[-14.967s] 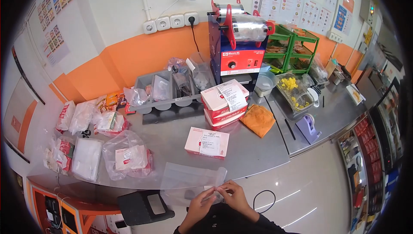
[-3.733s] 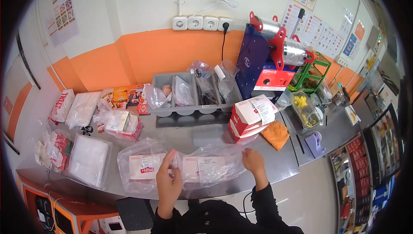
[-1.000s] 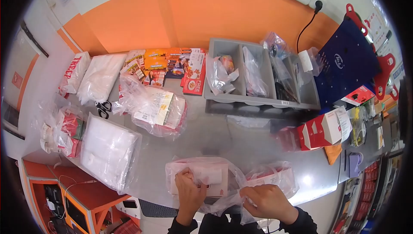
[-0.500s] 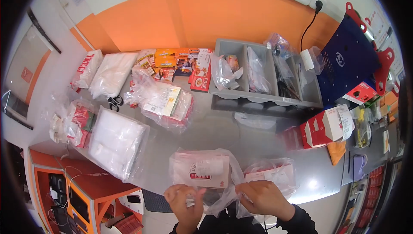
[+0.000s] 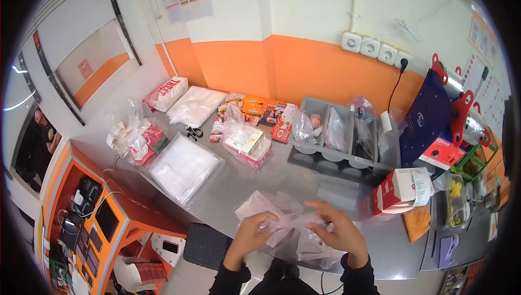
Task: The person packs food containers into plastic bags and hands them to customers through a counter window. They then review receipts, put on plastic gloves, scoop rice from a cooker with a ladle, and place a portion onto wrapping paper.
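A clear plastic bag [image 5: 264, 204] with a pale box inside sits near the front edge of the steel table [image 5: 239, 178]. My left hand [image 5: 253, 235] is closed on the bag's gathered plastic. Opposite it, my right hand [image 5: 343, 233] has thumb and forefinger around another part of the same film, which stretches between both hands. Just below and right of them is a second bagged box [image 5: 320, 249], partly covered by my right hand and the plastic. The first box's printed top is mostly hidden.
A stack of clear bags [image 5: 184, 167], a bagged box with a receipt [image 5: 247, 144] and black scissors [image 5: 194, 132] lie to the left. Behind stands a grey divided bin [image 5: 347, 156]. Red-white boxes [image 5: 399, 189] and an orange cloth [image 5: 417, 223] are at right.
The view has tilted up and turned left. My hands have come closer together above the bag, and its film is now drawn up over the box's print.
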### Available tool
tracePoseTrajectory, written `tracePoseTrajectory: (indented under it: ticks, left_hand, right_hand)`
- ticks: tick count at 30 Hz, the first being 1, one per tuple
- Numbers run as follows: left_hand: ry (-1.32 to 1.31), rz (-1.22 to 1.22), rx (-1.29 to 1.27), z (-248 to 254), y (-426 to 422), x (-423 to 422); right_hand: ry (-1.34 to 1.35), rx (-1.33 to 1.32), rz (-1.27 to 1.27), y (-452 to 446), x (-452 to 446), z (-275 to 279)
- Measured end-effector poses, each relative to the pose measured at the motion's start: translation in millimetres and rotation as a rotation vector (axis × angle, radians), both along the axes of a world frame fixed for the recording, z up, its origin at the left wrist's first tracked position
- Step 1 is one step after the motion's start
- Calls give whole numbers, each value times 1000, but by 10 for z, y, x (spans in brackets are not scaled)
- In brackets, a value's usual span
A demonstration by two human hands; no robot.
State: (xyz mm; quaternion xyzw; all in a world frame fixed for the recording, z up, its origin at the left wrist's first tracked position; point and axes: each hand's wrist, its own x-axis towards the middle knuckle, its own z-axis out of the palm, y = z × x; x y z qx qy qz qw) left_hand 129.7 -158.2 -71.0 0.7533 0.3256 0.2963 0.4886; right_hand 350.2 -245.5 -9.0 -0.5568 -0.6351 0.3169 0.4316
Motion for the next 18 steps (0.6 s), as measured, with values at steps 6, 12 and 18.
tracePoseTrajectory:
  ticks: [6,12,18]
  left_hand:
    - [-331,273,79,340,-184,-493]
    - [-449,661,194,669,-738,-1362]
    - [-700,958,177,736,-1591,-2628]
  right_hand:
    - [84,101,-263,-244,52,347]
    - [118,254,-105,-306,-427,607]
    - [65,413,166,-142,-1396,919]
